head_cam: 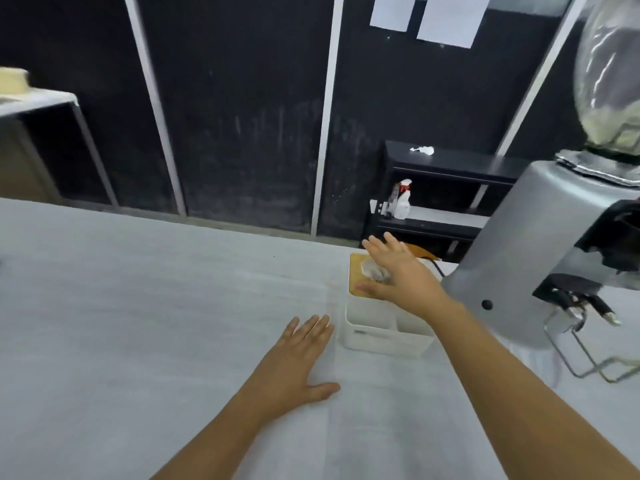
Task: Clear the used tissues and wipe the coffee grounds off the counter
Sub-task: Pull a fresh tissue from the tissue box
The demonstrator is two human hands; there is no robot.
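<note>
A white tissue box (377,327) with a wooden lid (355,271) stands on the pale counter (138,289), right of centre. My right hand (394,271) hovers over the lid with fingers spread, and a white tissue (372,268) pokes up under the palm; I cannot tell whether the fingers pinch it. My left hand (298,358) lies flat on the counter just left of the box, fingers apart, holding nothing. A crumpled tissue (423,150) lies on top of the black shelf behind the counter. No coffee grounds are visible on the counter.
A grey coffee grinder (526,254) with a clear hopper (609,71) stands at the right, close to my right forearm. A black shelf (450,164) behind the counter holds a spray bottle (401,200). A dark panelled wall runs along the back.
</note>
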